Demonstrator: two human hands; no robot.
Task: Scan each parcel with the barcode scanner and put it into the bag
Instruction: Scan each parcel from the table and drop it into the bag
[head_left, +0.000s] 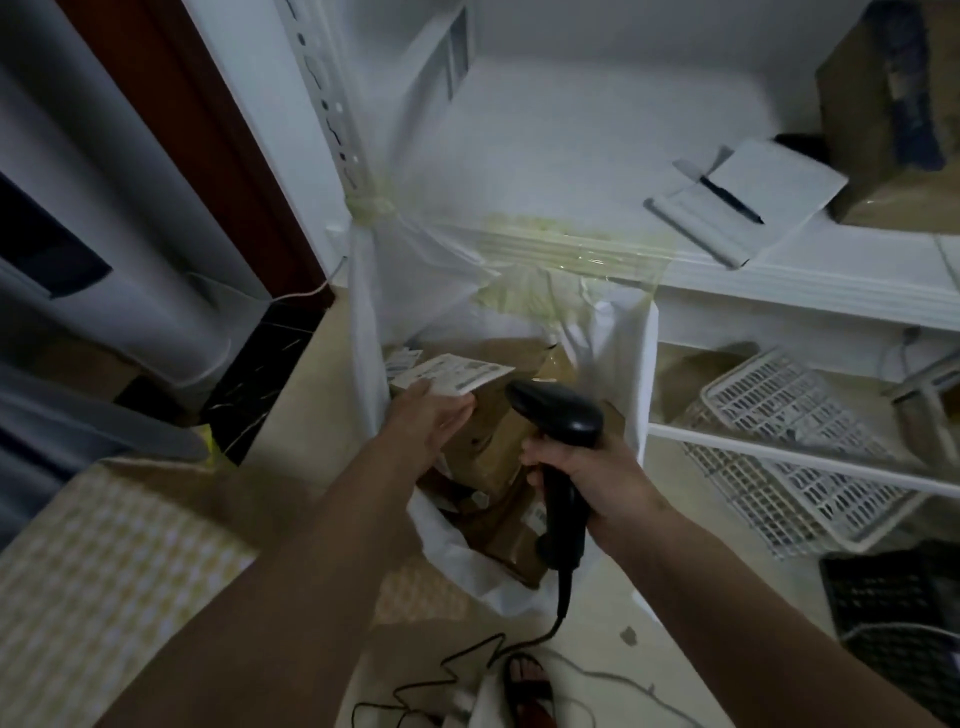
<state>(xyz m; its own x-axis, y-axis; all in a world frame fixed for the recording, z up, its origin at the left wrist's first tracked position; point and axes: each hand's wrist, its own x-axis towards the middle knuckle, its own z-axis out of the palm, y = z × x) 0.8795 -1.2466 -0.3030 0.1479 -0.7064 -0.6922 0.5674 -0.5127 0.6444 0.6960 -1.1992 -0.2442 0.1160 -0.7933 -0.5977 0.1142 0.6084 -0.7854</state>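
Brown cardboard parcels (488, 457) already sit stacked inside the white bag (623, 332), whose mouth is taped w/ yellowish tape (561, 244) to the white shelf (779, 280) & its upright post, prob. so it stays open w/o a hand holding it. Left hand (431, 415) is spread flat, fingers straight, over the topmost parcel w/ the white label (457, 371) just beyond its fingertips; whether it touches the box can't be told. Label faces up, which suits scanning. Right hand (587, 467) is wrapped round the grip of the black barcode scanner (561, 415), head tilted toward the label, cable (493, 654) trailing to the floor. Judging by this, the parcel is being set in or steadied at the bag's mouth. On the shelf: a notepad w/ pen (748, 197) and another box (893, 119); a white basket (789, 457) lies on its side beneath
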